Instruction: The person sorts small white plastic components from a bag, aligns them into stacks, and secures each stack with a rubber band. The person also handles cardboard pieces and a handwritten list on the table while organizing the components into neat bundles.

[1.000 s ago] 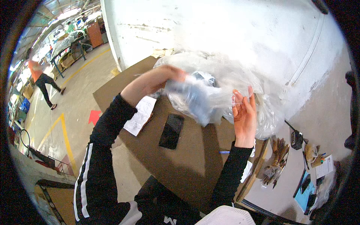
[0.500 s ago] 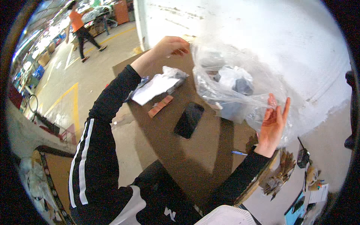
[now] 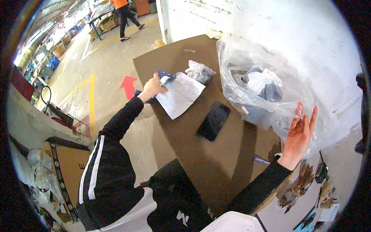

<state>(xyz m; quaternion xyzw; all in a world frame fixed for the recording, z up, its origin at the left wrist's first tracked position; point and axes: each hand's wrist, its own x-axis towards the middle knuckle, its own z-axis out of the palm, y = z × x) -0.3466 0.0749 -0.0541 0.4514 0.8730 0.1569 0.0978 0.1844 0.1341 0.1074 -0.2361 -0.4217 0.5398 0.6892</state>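
My left hand (image 3: 151, 89) is closed on a dark blue bundle (image 3: 165, 76) with a white part, at the table's left edge; its exact kind is unclear. Beside it a creased white sheet of paper (image 3: 181, 95) lies under my thumb side. My right hand (image 3: 300, 136) has its fingers stretched out and apart, against the side of a large clear plastic bag (image 3: 232, 87). Inside the bag are a white crumpled bundle (image 3: 259, 82) and dark grey pieces. A crumpled whitish-grey plastic bundle (image 3: 199, 72) sits just beyond the paper.
A black phone (image 3: 213, 121) lies mid-table on the brown tabletop (image 3: 193, 154). A blue pen (image 3: 261, 160) is near my right forearm. The white wall (image 3: 301, 42) rises behind the bag. A person in orange (image 3: 123, 17) walks on the floor at far left.
My left hand has come down from the bag's far-left rim onto the dark blue bundle. My right hand stays at the bag. A reddish-brown strip on the table is no longer visible.
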